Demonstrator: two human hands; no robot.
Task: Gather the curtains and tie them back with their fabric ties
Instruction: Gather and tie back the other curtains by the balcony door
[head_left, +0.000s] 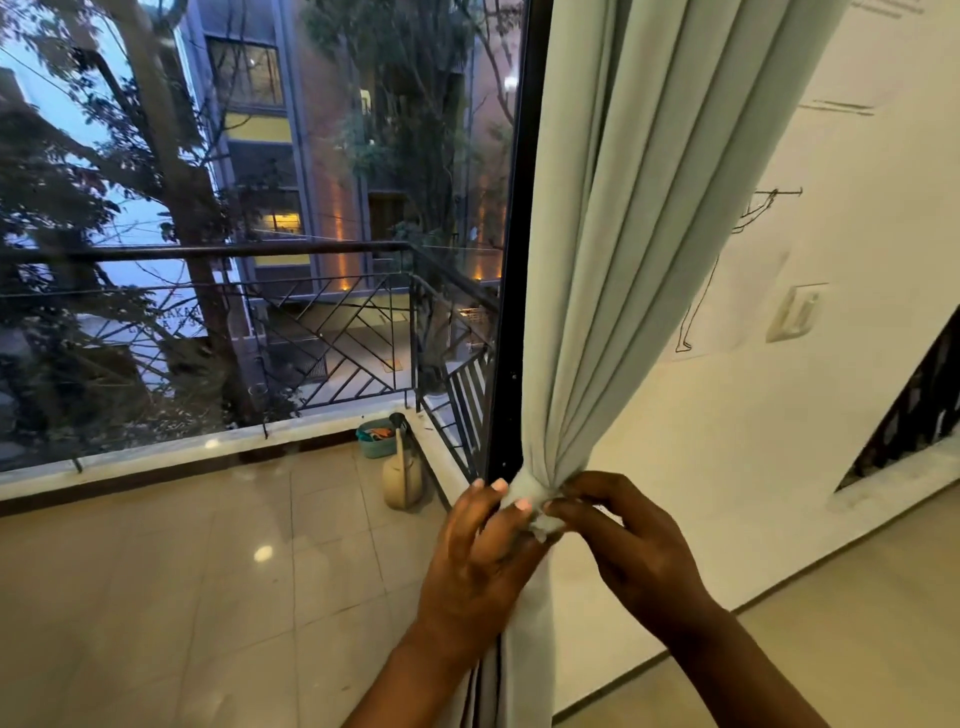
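The pale green pleated fabric curtain (639, 218) hangs beside the black window frame (511, 260) and is bunched to a narrow waist where both hands meet. At that waist a small knot of matching pale green fabric tie (527, 501) sits between the fingers. The left hand (483, 551) rests against the bundle from the window side, fingers curled round it, and its grip pinches the knot. The right hand (623, 540) comes in from the wall side, fingertips pressed together on the same knot. Below the grip the curtain drops straight down along the frame. Left of the grip, past the glass, a beige watering can (402, 480) and a teal basket (375, 439) stand on the tiled balcony floor (182, 571). Right of the grip rises a white wall (831, 312)
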